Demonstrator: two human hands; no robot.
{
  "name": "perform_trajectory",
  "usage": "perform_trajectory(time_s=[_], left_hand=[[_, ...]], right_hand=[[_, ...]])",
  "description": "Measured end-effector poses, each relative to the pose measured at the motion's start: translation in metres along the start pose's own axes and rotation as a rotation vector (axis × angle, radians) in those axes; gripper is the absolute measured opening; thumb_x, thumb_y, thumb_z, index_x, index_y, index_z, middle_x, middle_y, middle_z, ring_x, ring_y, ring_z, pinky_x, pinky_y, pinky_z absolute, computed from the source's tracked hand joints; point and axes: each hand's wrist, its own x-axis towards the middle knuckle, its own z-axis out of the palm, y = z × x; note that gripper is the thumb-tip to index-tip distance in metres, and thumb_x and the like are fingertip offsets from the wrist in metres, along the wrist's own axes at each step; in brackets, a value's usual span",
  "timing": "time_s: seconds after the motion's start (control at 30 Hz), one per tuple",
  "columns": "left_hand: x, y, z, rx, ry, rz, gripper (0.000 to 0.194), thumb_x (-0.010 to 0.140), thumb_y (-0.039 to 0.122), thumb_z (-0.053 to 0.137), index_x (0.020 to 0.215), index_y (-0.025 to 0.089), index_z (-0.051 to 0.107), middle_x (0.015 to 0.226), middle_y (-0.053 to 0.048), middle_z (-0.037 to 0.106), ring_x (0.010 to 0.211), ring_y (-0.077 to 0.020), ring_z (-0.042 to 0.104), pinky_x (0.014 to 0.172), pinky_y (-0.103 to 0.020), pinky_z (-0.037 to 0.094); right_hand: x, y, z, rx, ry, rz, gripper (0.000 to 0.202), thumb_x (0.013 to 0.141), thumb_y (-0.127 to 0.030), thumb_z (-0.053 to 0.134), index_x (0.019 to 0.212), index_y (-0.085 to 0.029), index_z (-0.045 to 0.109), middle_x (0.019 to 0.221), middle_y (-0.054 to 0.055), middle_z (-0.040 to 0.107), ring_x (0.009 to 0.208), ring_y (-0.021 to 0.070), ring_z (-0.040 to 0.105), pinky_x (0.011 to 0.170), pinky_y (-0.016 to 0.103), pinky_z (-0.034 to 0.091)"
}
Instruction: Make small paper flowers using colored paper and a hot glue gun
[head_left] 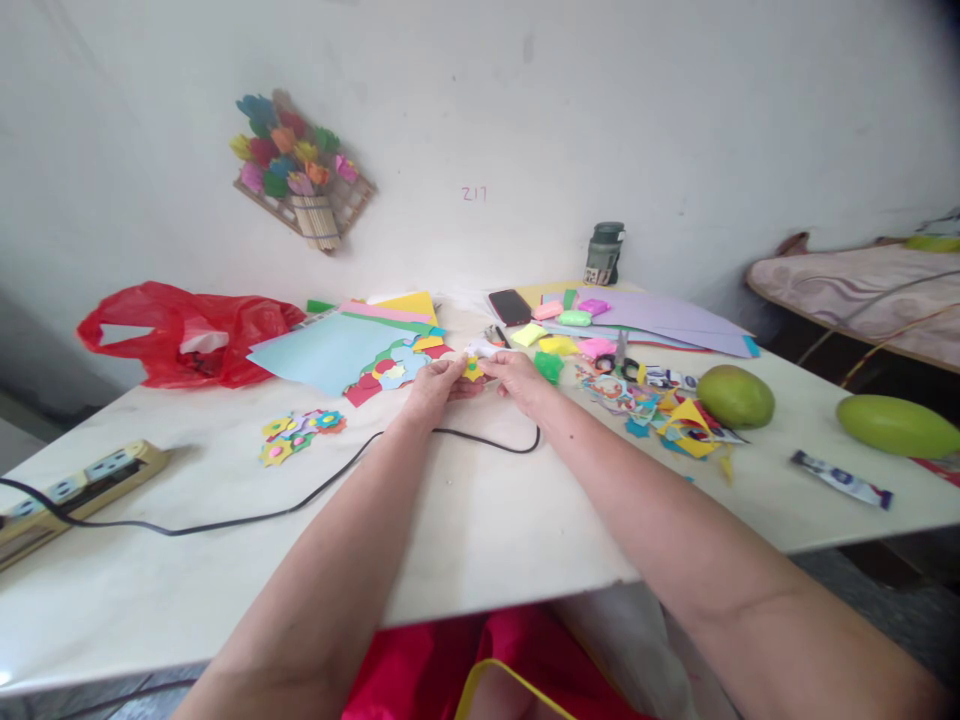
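Note:
Both my hands meet over the middle of the table. My left hand (pixel 435 390) pinches a small yellow paper flower (pixel 472 370) with a green centre. Closed around a white tool (pixel 484 348), my right hand (pixel 517 375) is right against the flower. The tool looks like a hot glue gun, though fingers hide much of it. A black cord (pixel 487 440) runs from the left and loops up by my right wrist. Left of my hands lies a group of finished paper flowers (pixel 300 433). Cut paper shapes (pixel 394 368) lie just behind my left hand.
A power strip (pixel 82 490) sits at the left, a red plastic bag (pixel 187 330) behind it. Coloured sheets (pixel 315 350), a phone (pixel 510 307) and clay packs (pixel 576 317) line the back. Scissors (pixel 619 362), paper scraps (pixel 637 400), a mango (pixel 735 396) and a tube (pixel 841 480) lie right.

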Motion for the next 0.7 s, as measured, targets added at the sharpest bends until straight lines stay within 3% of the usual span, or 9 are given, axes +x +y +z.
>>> perform_trajectory(time_s=[0.37,0.7], left_hand=[[0.0003,-0.001,0.0009,-0.095,0.004,-0.035,0.029,0.062,0.037,0.072,0.072,0.012,0.06,0.06,-0.005,0.065,0.071,-0.0238,0.067,0.071,-0.037,0.054],[-0.0019,0.0009,0.006,-0.203,-0.017,-0.064,0.021,0.072,0.031,0.065,0.07,0.011,0.062,0.061,-0.005,0.064,0.075,-0.022,0.067,0.074,-0.035,0.055]], right_hand=[[0.0006,0.0053,0.0013,-0.128,-0.026,-0.051,0.039,0.065,-0.056,0.06,0.074,-0.018,0.059,0.065,0.0,0.057,0.058,0.0103,0.049,0.043,0.02,0.029],[0.0,0.0059,0.0029,-0.093,-0.027,-0.011,0.027,0.068,-0.045,0.061,0.071,-0.018,0.058,0.062,-0.001,0.055,0.057,0.0095,0.048,0.044,0.019,0.03]])
